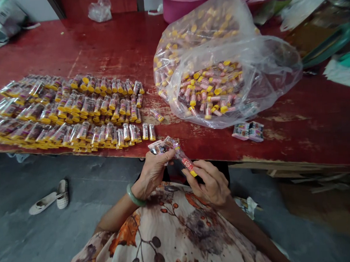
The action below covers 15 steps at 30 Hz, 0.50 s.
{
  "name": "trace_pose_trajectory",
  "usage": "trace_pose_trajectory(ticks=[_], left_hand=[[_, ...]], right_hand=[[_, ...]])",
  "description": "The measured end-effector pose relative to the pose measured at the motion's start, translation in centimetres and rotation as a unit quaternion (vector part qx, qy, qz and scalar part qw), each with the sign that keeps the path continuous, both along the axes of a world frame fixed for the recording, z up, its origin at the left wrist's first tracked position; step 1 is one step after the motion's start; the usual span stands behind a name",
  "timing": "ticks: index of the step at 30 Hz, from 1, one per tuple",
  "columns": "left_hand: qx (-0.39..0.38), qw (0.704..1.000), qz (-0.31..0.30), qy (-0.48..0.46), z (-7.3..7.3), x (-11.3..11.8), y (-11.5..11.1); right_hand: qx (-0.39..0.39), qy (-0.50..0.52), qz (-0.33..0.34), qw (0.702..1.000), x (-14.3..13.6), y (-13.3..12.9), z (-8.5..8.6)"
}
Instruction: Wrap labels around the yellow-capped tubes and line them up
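My left hand (155,168) is closed on a small stack of printed packets (158,146), just in front of the table's near edge. Between my hands is a clear tube (187,162) with a yellow cap and red-and-white pieces inside, tilted down to the right. The fingers of my right hand (207,181) are closed around its capped end. The tube's upper end meets a printed packet at my left fingertips; whether it is inside a wrapper I cannot tell. A single wrapped tube (157,115) lies on the table beyond my hands.
Rows of wrapped yellow-capped tubes (83,104) fill the table's left side. A large clear plastic bag (208,87) of loose tubes lies open ahead. Two packet stacks (248,131) lie near the right edge. Behind stands a pink basin (184,5); white shoes (50,198) rest on the floor.
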<state>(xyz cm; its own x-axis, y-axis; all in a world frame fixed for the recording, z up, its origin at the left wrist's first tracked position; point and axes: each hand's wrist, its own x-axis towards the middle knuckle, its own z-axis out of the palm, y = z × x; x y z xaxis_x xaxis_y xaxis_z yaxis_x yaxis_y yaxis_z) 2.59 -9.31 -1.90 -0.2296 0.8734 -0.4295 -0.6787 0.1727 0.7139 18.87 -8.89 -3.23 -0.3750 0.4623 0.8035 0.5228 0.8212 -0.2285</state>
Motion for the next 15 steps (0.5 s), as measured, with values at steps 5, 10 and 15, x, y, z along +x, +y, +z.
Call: trace_pose_trajectory(ticks=[5, 10, 15], left_hand=[[0.005, 0.998, -0.057, 0.011, 0.1, -0.1, -0.2], [0.016, 0.996, -0.085, -0.016, 0.4, -0.3, 0.1], [0.008, 0.993, -0.115, -0.023, 0.7, -0.3, 0.3]], right_hand=[[-0.068, 0.063, 0.046, 0.995, -1.0, 1.0, -0.1], [-0.271, 0.097, 0.175, 0.941, -0.6, 3.0, 0.8], [-0.314, 0.126, 0.196, 0.921, 0.0, 3.0, 1.4]])
